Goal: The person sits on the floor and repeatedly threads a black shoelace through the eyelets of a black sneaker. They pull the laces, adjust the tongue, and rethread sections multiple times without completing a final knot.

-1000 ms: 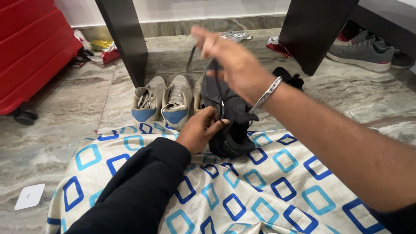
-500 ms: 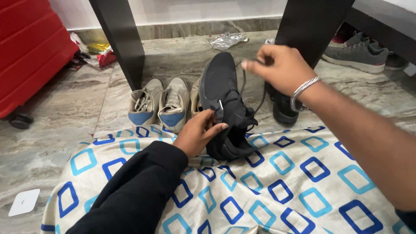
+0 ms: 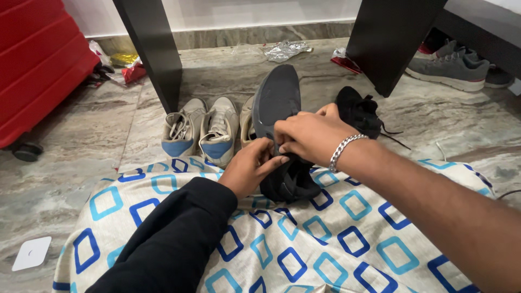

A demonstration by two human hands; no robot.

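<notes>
A home is shown, likely a bedroom or living room: a marbled stone floor [image 3: 81,141] is seen with worn sneakers [image 3: 201,130] lined beneath dark furniture legs [image 3: 154,49], a red suitcase [image 3: 38,59] stood alongside, and a patterned bedsheet [image 3: 304,244] spread below.

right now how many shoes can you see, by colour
black shoes: 2, one in both hands, one on the floor
beige shoes with blue heels: 2
beige shoe partly hidden behind the held one: 1
grey shoes under the furniture: 2
total: 7
</notes>
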